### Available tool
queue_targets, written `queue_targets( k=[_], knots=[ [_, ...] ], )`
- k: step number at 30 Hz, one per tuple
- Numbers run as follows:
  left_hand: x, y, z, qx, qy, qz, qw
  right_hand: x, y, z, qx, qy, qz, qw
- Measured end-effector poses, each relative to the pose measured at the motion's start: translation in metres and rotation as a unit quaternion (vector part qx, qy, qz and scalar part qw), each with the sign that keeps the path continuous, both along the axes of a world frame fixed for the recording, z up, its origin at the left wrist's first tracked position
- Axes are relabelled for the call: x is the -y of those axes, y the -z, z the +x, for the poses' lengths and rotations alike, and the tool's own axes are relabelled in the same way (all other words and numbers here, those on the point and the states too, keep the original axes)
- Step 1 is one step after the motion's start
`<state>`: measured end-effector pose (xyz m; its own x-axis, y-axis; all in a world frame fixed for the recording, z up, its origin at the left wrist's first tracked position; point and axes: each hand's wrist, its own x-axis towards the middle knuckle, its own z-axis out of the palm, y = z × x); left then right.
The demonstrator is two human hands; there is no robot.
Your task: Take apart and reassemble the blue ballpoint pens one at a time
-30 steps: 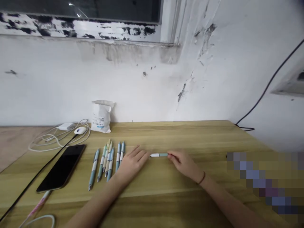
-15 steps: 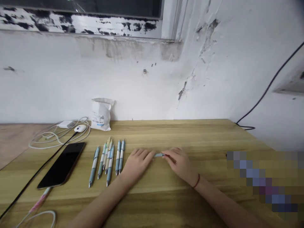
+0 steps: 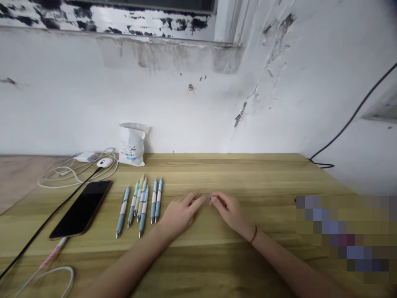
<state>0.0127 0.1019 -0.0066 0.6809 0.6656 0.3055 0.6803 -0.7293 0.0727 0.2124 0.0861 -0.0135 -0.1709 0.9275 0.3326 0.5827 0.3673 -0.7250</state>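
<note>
On the table by a chipped wall, right fingers pinch a pen end; left fingers, hold unclear

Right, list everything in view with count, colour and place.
Pens: seven visible, blue, green, yellow and white, left of the hands
Small item: one, mostly hidden, at the right fingertips
Phone: one, black, left of the pens
Pink-and-white cable: one, at the phone's near end
Black cables: two, far left and right
White cables: count unclear, tangled, back left
Charger: one, white, back left
Rounded device: one, white, beside the charger
Packet: one, white, by the wall
Table: one, wood-coloured, under everything
Wall: white, stained, behind
Window: one, dark, top
Pixelated patch: one, multicoloured, right
Wristband: one, reddish, right wrist
Left hand, right hand: bare, centre
</note>
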Motion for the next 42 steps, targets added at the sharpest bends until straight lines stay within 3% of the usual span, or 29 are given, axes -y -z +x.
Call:
queue_targets(
  k=[8, 16, 23, 42],
  knots=[
    [0.0, 0.004, 0.002, 0.017, -0.029, 0.015, 0.999, -0.002, 0.002, -0.001, -0.05, -0.011, -0.005, 0.999],
    [-0.002, 0.001, 0.005, 0.057, 0.001, 0.008, 0.998, -0.003, 0.004, -0.002, -0.048, -0.015, 0.009, 0.999],
    [-0.002, 0.0, 0.006, 0.032, -0.008, -0.028, 0.999, -0.006, 0.01, -0.002, -0.085, -0.019, 0.0, 0.996],
    [0.008, -0.002, 0.009, -0.029, -0.074, -0.025, 0.996, -0.008, 0.019, -0.011, -0.216, -0.048, -0.061, 0.973]
  ],
)
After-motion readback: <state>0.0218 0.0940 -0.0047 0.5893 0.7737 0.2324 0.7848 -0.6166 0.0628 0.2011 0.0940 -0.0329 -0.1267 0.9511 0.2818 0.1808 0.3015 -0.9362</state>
